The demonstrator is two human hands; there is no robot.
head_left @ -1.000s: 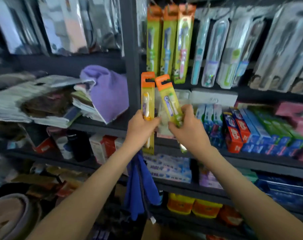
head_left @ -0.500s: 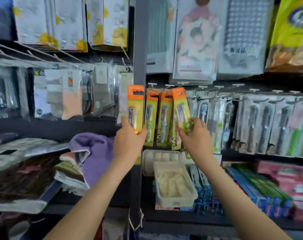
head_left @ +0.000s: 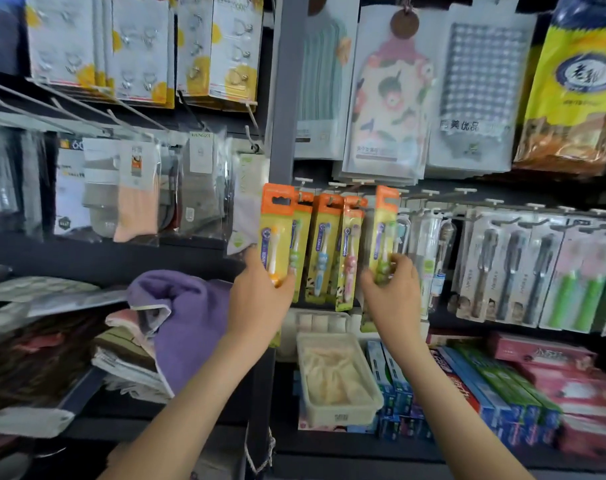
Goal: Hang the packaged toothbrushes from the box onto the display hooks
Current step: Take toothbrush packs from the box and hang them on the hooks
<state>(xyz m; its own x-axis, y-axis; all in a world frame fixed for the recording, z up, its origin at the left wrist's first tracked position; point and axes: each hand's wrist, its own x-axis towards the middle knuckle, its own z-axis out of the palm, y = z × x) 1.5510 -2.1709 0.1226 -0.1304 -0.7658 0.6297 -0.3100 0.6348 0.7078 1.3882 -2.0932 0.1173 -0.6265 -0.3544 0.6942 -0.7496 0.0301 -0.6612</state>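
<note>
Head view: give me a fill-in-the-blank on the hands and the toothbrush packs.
1. The left hand grips a toothbrush pack with an ____ top.
2. The right hand grips a second pack; between the two held packs hang ____ matching packs.
3. The towel left of the left hand is ____.
Missing: orange; three; purple.

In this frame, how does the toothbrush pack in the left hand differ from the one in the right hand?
The left pack, held by the left hand, shows an orange brush; the right pack, in the right hand, seems to hold a green one. The left pack is left of the hanging packs; the right pack is right of them. Both are upright, orange-topped.
</note>
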